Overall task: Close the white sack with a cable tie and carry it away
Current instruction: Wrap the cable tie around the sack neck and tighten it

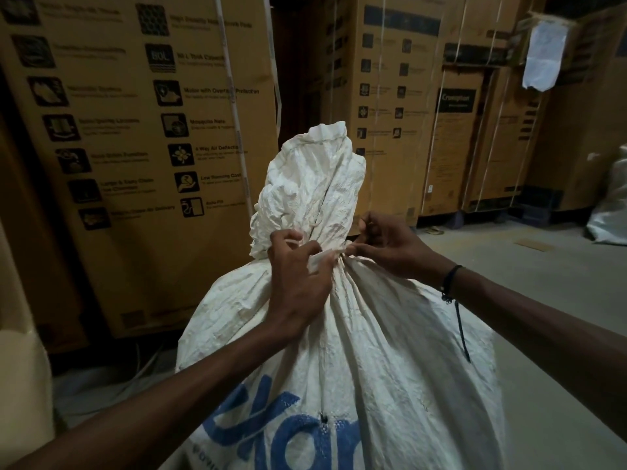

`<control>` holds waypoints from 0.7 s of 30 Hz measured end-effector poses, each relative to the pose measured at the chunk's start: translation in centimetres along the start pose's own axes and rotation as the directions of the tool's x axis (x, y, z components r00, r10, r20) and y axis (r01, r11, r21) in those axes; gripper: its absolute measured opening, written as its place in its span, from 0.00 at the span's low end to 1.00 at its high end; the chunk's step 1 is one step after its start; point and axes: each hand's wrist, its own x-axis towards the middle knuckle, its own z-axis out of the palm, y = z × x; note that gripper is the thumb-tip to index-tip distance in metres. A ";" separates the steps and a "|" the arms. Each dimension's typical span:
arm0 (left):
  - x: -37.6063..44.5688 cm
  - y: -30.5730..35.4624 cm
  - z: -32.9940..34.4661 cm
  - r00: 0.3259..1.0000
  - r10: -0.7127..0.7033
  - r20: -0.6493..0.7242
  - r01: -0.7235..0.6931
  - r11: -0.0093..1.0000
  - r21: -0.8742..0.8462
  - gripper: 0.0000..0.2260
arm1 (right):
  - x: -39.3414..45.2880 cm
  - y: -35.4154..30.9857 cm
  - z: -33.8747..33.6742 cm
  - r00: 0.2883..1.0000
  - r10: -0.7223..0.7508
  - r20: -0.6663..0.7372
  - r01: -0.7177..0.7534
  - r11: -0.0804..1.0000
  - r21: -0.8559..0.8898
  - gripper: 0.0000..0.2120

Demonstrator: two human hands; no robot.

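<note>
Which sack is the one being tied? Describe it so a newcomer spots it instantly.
In front of the wall of brown cartons, the white sack fills the middle of the view. Its neck is bunched, with the left hand and right hand gripping it. Unlike the pale sack at the right edge, it has big blue lettering.

Both hands' fingers (pixel 315 256) pinch the white sack (pixel 390 351) at its neck

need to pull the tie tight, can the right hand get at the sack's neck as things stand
Probably yes: the right hand is already at the gathered neck of the white sack, opposite the left hand, with nothing between them.
</note>
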 end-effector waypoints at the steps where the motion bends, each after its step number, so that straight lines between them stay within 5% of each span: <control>1: -0.1 -0.3 -0.3 1.000 -0.019 0.017 0.019 1.000 -0.011 0.08 | -0.1 -0.1 -0.2 1.000 0.001 0.018 -0.001 1.000 -0.002 0.12; 11: 1.3 -1.8 -1.8 0.964 -0.210 0.162 0.217 0.976 -0.027 0.12 | -0.1 -2.9 -2.4 0.953 -0.020 0.303 0.116 0.946 -0.303 0.07; 21: 3.0 -4.2 -3.3 0.917 -0.285 0.279 0.358 0.896 -0.262 0.09 | 0.0 -4.1 -2.8 0.925 0.042 0.378 -0.011 0.996 -0.084 0.07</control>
